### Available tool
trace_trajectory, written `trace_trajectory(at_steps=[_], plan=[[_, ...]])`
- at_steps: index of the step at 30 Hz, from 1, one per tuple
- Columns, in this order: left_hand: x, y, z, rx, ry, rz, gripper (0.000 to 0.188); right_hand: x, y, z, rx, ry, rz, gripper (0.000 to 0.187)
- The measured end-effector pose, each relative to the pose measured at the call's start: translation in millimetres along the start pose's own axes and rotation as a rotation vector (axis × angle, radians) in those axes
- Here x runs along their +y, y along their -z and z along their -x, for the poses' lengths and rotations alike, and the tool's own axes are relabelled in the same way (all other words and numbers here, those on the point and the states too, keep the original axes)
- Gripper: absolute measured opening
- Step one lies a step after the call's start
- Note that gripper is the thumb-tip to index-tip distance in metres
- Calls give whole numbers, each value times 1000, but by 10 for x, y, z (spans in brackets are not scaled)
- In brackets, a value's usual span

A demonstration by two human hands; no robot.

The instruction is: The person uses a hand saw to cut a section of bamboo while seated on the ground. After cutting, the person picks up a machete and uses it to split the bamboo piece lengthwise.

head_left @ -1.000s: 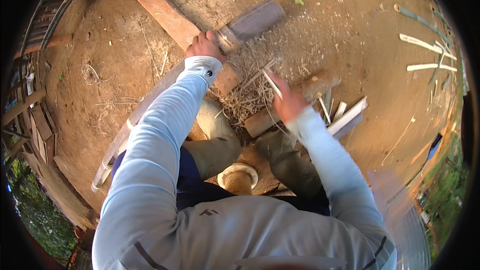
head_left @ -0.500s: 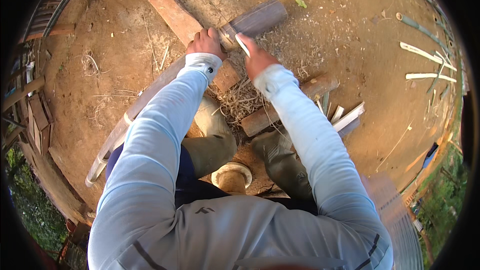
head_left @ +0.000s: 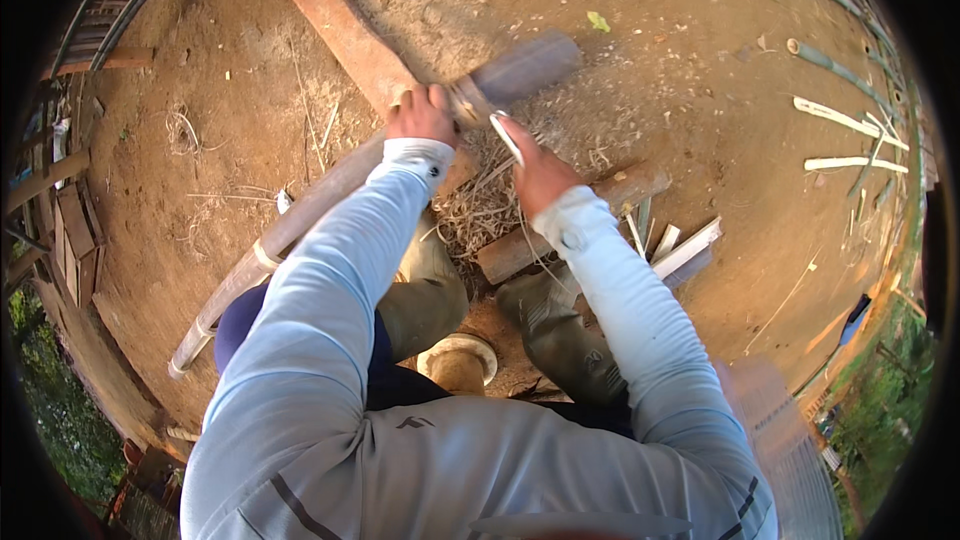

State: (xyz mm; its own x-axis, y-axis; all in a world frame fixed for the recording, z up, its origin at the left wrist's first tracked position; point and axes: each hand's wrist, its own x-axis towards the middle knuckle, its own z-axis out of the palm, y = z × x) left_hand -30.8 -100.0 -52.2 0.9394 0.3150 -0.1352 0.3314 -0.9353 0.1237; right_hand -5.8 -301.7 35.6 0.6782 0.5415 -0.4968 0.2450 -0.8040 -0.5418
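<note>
A long brown bamboo pole (head_left: 326, 194) runs from the lower left, under my left arm, to a darker thick end at the upper right. It rests across a reddish wooden board (head_left: 338, 28). My left hand (head_left: 424, 116) is closed round the pole, just left of a pale ring on it. My right hand (head_left: 541, 166) is closed on a slim, pale blade-like tool (head_left: 507, 138), slanting up toward the pole beside that ring. Whether its tip touches the pole I cannot tell. Pale curled shavings (head_left: 480, 223) lie below, between my boots and the pole.
A short wooden block (head_left: 510, 258) lies near my right boot (head_left: 556, 325), with split pale strips (head_left: 690, 248) beside it. Split pieces (head_left: 850, 164) and bamboo lengths (head_left: 832, 60) lie at the far right. A coil of thin strips (head_left: 180, 130) is on the dirt at left.
My right hand with the pale tool has moved right and toward me, away from the pole's ring. My left hand and the pole have shifted slightly right and nearer.
</note>
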Motion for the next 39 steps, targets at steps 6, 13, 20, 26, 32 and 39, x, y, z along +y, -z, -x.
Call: trace_trajectory(at_steps=[6,13,20,26,32,39], plan=[[31,244,-135,-170,-4,109,65,304,-314,-116,129,30,-19,66],[-28,316,-105,-280,-2,88,83,644,-641,-180,282,194,-45,69],[-155,462,-277,-602,89,100,93,363,-435,-169,211,76,-31,69],[-108,443,-229,-494,84,68,85,58,-176,-162,130,-3,38,71],[-114,455,-140,-493,128,63,78,-13,110,581,-71,-177,-19,66],[-44,147,120,-177,107,38,48,164,-37,451,-14,-56,-127,58]])
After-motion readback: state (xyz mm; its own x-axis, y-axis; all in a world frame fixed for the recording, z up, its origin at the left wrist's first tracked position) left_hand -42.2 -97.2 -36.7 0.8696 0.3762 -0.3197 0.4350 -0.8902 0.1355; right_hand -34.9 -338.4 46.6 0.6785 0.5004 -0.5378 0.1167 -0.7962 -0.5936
